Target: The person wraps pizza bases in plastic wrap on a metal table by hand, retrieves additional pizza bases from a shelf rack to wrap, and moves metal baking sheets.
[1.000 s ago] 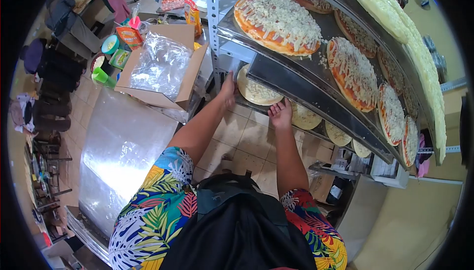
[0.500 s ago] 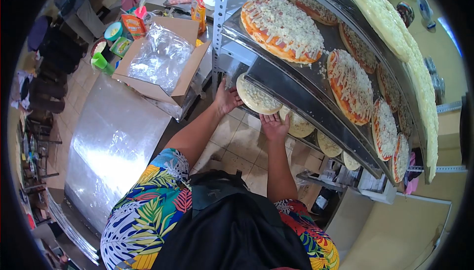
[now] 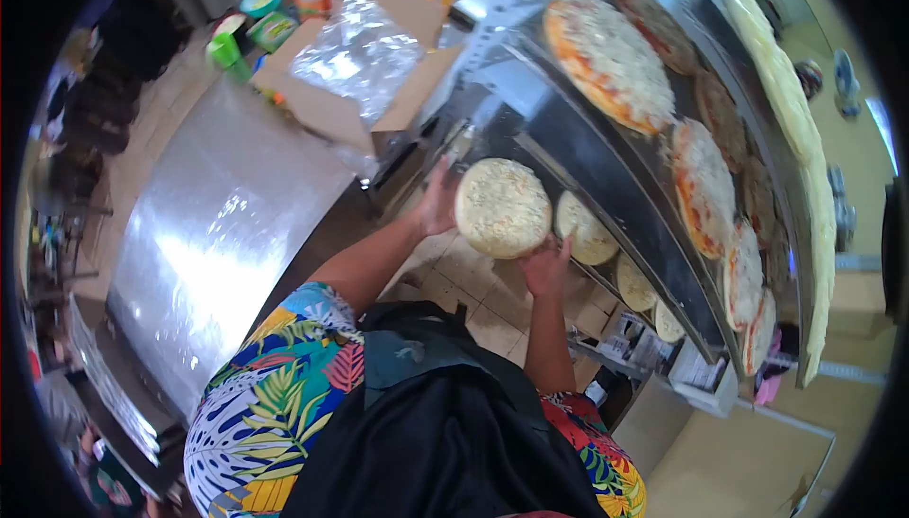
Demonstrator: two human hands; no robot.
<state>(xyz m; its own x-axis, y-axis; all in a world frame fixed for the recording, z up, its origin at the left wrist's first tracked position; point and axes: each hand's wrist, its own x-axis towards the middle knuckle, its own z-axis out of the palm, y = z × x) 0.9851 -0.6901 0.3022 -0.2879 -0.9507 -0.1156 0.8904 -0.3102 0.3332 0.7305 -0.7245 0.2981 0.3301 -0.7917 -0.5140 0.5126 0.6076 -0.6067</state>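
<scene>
Between my two hands is a round pale pizza [image 3: 504, 207] topped with grated cheese, clear of the rack's upper trays. My left hand [image 3: 437, 200] grips its left edge, fingers partly behind it. At the lower right edge, my right hand [image 3: 545, 268] supports it from below with the thumb showing. Just right of it, another pale cheese-topped pizza [image 3: 585, 230] lies on a lower tray of the rack, with more in a row beyond. Above, a dark tray holds pizzas with red sauce and cheese, such as the large one [image 3: 611, 63].
A metal rack post [image 3: 492, 21] stands near my left hand. To the left are a shiny metal table [image 3: 222, 224] and an open cardboard box [image 3: 412, 92] with clear plastic. Tray edges [image 3: 615, 196] jut out at right. A green cup [image 3: 227, 52] stands behind the box.
My hands have drawn the pale pizza out from under the upper tray and raised it, so its whole top shows. The view has shifted and is blurred.
</scene>
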